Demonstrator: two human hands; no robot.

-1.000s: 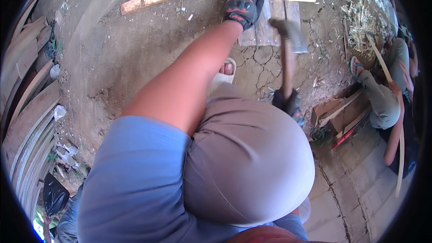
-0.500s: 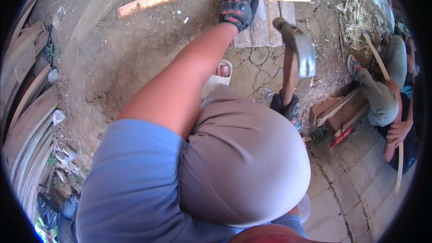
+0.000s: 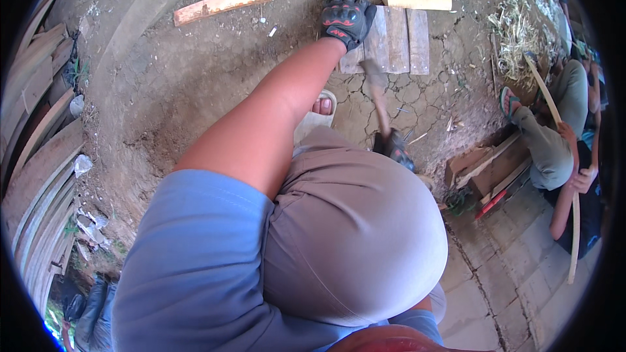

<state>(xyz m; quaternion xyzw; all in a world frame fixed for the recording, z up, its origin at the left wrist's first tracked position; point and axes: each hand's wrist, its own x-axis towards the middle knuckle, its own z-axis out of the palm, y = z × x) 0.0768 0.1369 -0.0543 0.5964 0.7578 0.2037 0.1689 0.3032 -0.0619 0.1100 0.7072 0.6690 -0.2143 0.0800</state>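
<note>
My left hand (image 3: 345,18), in a black glove with red marks, presses down on the left edge of a grey board panel (image 3: 399,38) lying on the cracked dirt. Just past my bent knee, my right hand (image 3: 394,148), also gloved, grips the wooden handle of a hammer (image 3: 377,91). The hammer's head is blurred and sits low, at the near edge of the panel, close to my left hand. My sandalled foot (image 3: 319,109) shows beside my left forearm.
Loose wooden boards (image 3: 223,4) lie on the dirt at the top. Curved planks (image 3: 39,176) are stacked on the left. At the right a person (image 3: 564,130) sits holding a long stick, next to a wooden box (image 3: 490,164), straw (image 3: 515,32) and paving.
The hammer has swung down from a raised position to the near edge of the panel. My left hand has stayed on the boards.
</note>
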